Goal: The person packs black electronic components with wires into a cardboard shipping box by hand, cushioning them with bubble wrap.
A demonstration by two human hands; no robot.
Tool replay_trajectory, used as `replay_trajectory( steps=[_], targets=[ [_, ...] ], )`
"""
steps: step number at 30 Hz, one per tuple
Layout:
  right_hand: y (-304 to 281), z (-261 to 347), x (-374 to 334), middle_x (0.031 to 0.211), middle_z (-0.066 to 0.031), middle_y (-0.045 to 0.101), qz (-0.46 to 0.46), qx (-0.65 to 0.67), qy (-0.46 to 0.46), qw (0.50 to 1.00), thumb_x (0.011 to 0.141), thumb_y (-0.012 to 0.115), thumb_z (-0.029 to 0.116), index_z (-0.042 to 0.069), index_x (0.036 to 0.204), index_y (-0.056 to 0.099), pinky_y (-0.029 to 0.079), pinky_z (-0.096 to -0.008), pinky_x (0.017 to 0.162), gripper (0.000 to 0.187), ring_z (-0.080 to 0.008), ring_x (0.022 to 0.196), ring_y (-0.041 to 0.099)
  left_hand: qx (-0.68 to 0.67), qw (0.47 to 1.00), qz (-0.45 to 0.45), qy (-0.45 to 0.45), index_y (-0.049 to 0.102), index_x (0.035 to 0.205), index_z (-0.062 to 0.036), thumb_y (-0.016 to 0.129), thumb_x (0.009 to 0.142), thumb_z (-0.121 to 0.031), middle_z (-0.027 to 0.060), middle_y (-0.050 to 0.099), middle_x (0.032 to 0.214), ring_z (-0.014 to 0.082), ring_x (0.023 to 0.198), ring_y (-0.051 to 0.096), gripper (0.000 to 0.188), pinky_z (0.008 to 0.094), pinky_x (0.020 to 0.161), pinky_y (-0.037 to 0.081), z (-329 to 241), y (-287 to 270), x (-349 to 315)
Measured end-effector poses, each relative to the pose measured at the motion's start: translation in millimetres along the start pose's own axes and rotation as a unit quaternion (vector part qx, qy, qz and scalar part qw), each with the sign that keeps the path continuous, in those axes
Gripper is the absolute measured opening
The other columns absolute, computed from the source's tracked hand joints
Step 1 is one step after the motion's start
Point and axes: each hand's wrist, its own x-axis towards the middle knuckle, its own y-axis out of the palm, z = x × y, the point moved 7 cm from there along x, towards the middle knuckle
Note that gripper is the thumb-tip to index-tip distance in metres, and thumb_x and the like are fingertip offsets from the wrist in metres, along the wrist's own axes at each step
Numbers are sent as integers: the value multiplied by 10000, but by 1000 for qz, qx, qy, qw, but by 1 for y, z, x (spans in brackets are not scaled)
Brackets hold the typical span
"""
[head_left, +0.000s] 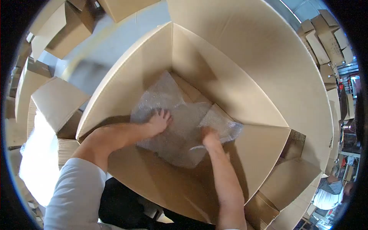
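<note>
A large open cardboard box (218,65) stood in front of the person, its tall walls rising around both forearms. One broad flap (276,73) spread outward beyond the large box's far right edge. To the left of the large box was a smaller carton (59,103) with a raised flap, and beside that a bright white bundle (40,165), too washed out by glare to identify. Against the large box's right side sat another open carton (293,180). Past its far left edge, more cartons (73,32) rested on a grey floor (90,71); well beyond it to the right were piled boxes (326,40) and another person (327,195) in a white top.

A crumpled sheet of clear bubble wrap (184,124) lay in the bottom of the large box, its right part folded over. The left arm, in a short pale sleeve, reached in across the box's near left rim. The left hand (161,122) was open, palm down on the wrap with fingers spread. The right forearm extended over the near rim, and the right hand (210,136) was at the fold, to the right of the box's middle. Its fingers were blurred and partly hidden, so whether they gripped the wrap could not be told.
</note>
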Motion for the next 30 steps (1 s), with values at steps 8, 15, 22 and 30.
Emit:
replay_trajectory(
  steps=[8, 15, 22, 30],
  targets=[
    [71, -10, -22, 1250, -185, 627, 38, -31, 136, 990, 967, 535, 245, 54, 1303, 566, 543, -549, 857, 388, -384, 1131, 630, -21, 998, -48, 20, 335, 1512, -76, 496, 978, -282, 250, 253, 1574, 493, 1414, 309, 595, 654, 1076, 335, 26, -26, 9],
    [27, -12, -57, 1419, -153, 548, 26, 240, 142, 960, 953, 523, 189, 99, 1313, 630, 413, -456, 1085, 386, -316, 1305, 528, -104, 991, 76, -17, 345, 1479, -3, 644, 874, -152, 249, 255, 1567, 459, 1379, 366, 691, 593, 1078, 369, 9, -21, 15],
    [-248, 51, -240, 1108, -188, 679, -263, 104, -52, 958, 874, 716, 332, -4, 1090, 658, 545, -441, 883, 403, -334, 1024, 671, -97, 994, -42, 29, 408, 1440, 22, 732, 874, -272, 232, 561, 1345, 371, 1214, 568, 716, 422, 1010, 470, 0, -143, -51],
    [-134, -103, -609, 1278, -218, 609, -288, 488, 15, 824, 950, 647, 419, -39, 1296, 566, 474, -378, 1012, 580, -296, 1192, 600, -289, 926, -26, 242, 574, 1307, 29, 707, 902, -290, 252, 643, 1203, 348, 1037, 657, 532, 397, 917, 509, -181, -270, -273]
  ],
)
